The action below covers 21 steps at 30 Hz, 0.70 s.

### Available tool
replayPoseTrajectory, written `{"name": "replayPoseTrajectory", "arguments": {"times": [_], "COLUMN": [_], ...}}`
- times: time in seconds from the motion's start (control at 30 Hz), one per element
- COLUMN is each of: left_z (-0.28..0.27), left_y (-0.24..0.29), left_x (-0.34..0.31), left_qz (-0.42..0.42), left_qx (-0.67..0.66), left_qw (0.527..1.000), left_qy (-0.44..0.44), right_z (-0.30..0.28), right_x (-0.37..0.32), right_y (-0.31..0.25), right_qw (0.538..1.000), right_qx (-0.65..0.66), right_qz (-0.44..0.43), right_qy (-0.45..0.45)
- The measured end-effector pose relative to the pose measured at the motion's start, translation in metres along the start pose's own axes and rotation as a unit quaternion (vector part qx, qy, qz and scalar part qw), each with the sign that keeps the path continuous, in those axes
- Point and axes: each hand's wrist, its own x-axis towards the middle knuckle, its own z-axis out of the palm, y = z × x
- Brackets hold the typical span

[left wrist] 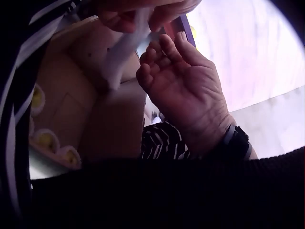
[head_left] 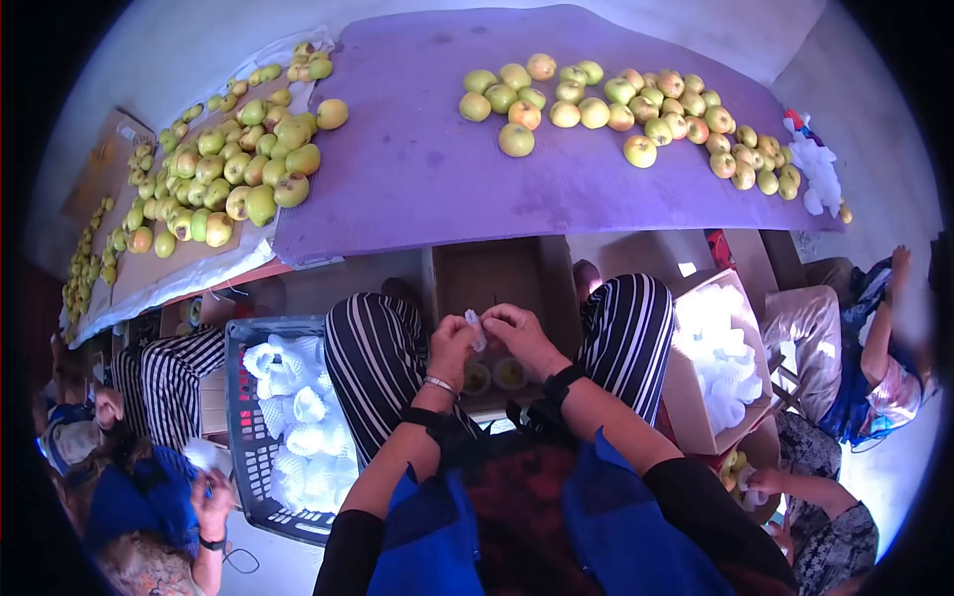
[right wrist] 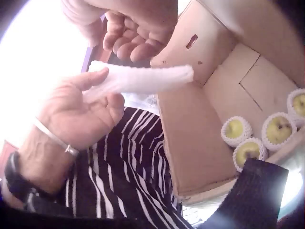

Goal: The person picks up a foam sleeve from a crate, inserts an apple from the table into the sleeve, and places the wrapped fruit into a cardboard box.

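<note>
My left hand (head_left: 452,350) pinches a flattened white foam net sleeve (right wrist: 143,78) between thumb and fingers, above the lap. In the right wrist view the sleeve points toward an open cardboard box (right wrist: 190,138). My right hand (left wrist: 188,90) is close beside the sleeve, its fingers loosely bent and nothing in them. Down in the box sit several yellow-green apples (right wrist: 279,131), each wrapped in a white foam net. The box stands between my knees, in striped trousers.
A purple-covered table (head_left: 397,149) ahead bears loose apples (head_left: 641,151), with another apple pile (head_left: 238,164) at its left. A black crate (head_left: 243,427) of foam nets is on my left, a carton (head_left: 711,437) of them on my right. People sit on both sides.
</note>
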Motion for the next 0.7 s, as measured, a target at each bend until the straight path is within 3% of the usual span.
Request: {"name": "replayPoseTrajectory", "arguments": {"times": [0.07,0.13,0.27,0.43,0.5,0.6,0.7], "left_z": [0.001,0.001,-0.003,0.004,0.007,0.0,-0.005], "left_y": [0.006,0.004,-0.004,0.002,0.002,-0.004,-0.003], "left_x": [-0.002,-0.002,0.003,-0.002,-0.005,0.0,0.002], "left_qz": [-0.045,-0.036,-0.025,-0.018,0.004,-0.024,-0.046], "left_qx": [-0.058,-0.032,0.026,-0.017,0.037,0.044,0.025], "left_qw": [0.997,0.999,0.999,1.0,0.999,0.999,0.997], "left_qy": [0.004,-0.005,-0.023,-0.017,-0.033,0.001,0.062], "right_z": [0.0,0.003,0.0,-0.004,-0.001,-0.003,-0.005], "right_x": [0.001,0.002,0.004,0.006,0.005,0.009,0.014], "right_y": [0.001,0.002,0.012,0.012,0.013,0.024,0.025], "right_qw": [1.0,0.998,1.0,1.0,0.997,0.983,0.987], "right_qx": [-0.008,-0.031,-0.002,0.005,-0.069,-0.163,-0.137], "right_qz": [-0.014,-0.04,-0.01,0.02,-0.037,-0.075,-0.055], "right_qy": [-0.009,-0.024,-0.018,0.008,0.018,0.033,0.069]}}
